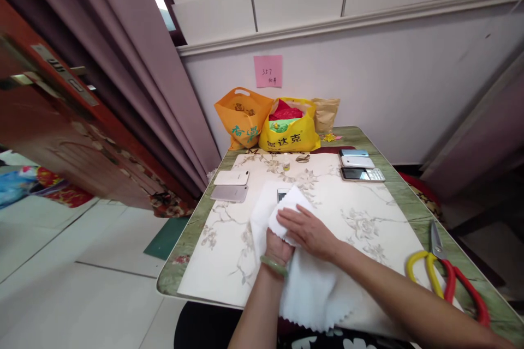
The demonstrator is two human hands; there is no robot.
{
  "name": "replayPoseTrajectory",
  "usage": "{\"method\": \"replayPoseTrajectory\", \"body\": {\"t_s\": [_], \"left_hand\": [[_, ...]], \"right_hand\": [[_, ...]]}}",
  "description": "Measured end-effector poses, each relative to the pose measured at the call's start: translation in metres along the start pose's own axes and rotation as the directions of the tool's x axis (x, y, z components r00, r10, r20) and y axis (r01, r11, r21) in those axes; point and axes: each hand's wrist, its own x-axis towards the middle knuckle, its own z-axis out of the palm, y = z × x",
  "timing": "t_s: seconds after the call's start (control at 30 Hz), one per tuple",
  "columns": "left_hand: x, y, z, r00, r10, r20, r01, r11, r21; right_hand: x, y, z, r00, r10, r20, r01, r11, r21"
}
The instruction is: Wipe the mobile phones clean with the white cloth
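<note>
A white cloth [311, 289] lies over the front middle of the table and hangs past its edge. My right hand [308, 230] rests flat on the cloth with the fingers stretched out to the left. My left hand [277, 246], with a green bangle at the wrist, sits under the right one, and its fingers are hidden by the cloth and the right hand. A phone [282, 194] peeks out from under the cloth's far edge.
Two phones [230, 185] lie at the left, three more [360, 166] at the right on a floral table mat [368, 212]. Yellow and red scissors [448, 275] lie at the front right. An orange bag [243, 115] and a yellow bag [290, 126] stand against the wall. A small bottle [286, 163] stands mid-table.
</note>
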Motion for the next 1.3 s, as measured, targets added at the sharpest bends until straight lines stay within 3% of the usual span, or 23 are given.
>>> {"method": "replayPoseTrajectory", "body": {"t_s": [0.1,0.17,0.27,0.33,0.4,0.5,0.6,0.7,0.77,0.9,1.0,1.07,1.13,1.23,1.3], "left_hand": [[0.002,-0.002,0.007,0.999,-0.045,0.001,0.045,0.997,-0.058],[0.002,-0.003,0.009,0.997,-0.071,0.010,0.071,0.995,-0.071],[0.002,-0.002,0.008,0.997,-0.077,0.014,0.078,0.992,-0.095],[0.001,-0.001,0.006,0.997,-0.077,0.022,0.080,0.990,-0.120],[0.001,0.000,0.005,0.995,-0.094,0.039,0.099,0.984,-0.146],[0.000,0.001,0.005,0.993,-0.115,0.031,0.118,0.981,-0.152],[-0.001,0.003,0.004,0.986,-0.165,0.006,0.165,0.981,-0.102],[-0.002,0.003,0.005,0.985,-0.170,0.003,0.170,0.983,-0.073],[-0.002,0.002,0.006,0.992,-0.125,0.007,0.125,0.989,-0.081],[-0.002,-0.001,0.010,0.994,-0.111,-0.005,0.110,0.992,-0.058],[-0.003,-0.002,0.011,0.997,-0.083,0.004,0.083,0.994,-0.067],[-0.004,-0.001,0.009,0.995,-0.081,0.057,0.085,0.994,-0.071],[-0.005,0.000,0.006,0.988,-0.108,0.109,0.114,0.992,-0.052],[-0.005,0.002,0.002,0.984,-0.135,0.118,0.138,0.990,-0.018],[-0.003,0.003,0.001,0.985,-0.136,0.109,0.138,0.990,-0.009]], "right_hand": [[0.027,0.021,-0.007,0.977,0.212,0.007,-0.212,0.976,0.045],[0.036,0.032,-0.007,0.931,0.366,-0.009,-0.365,0.930,0.052],[0.030,0.036,0.001,0.852,0.522,-0.046,-0.522,0.853,0.022],[0.015,0.030,0.008,0.828,0.554,-0.087,-0.559,0.829,-0.033],[-0.002,0.019,0.012,0.842,0.524,-0.128,-0.537,0.838,-0.097],[-0.022,-0.001,0.012,0.911,0.383,-0.151,-0.406,0.898,-0.172],[-0.027,-0.015,0.009,0.983,0.166,-0.081,-0.178,0.966,-0.188],[-0.015,-0.014,0.007,0.999,0.042,0.010,-0.041,0.992,-0.118],[0.001,-0.005,0.005,0.997,0.072,0.038,-0.070,0.996,-0.063],[0.027,0.021,0.001,0.968,0.251,0.031,-0.251,0.968,0.019],[0.028,0.036,0.007,0.911,0.404,-0.083,-0.394,0.912,0.113],[0.018,0.043,0.012,0.843,0.505,-0.185,-0.454,0.852,0.261],[0.006,0.049,0.016,0.735,0.629,-0.252,-0.490,0.750,0.444],[-0.006,0.056,0.014,0.529,0.802,-0.277,-0.492,0.556,0.670],[-0.005,0.059,0.008,0.429,0.859,-0.281,-0.454,0.474,0.755]]}}
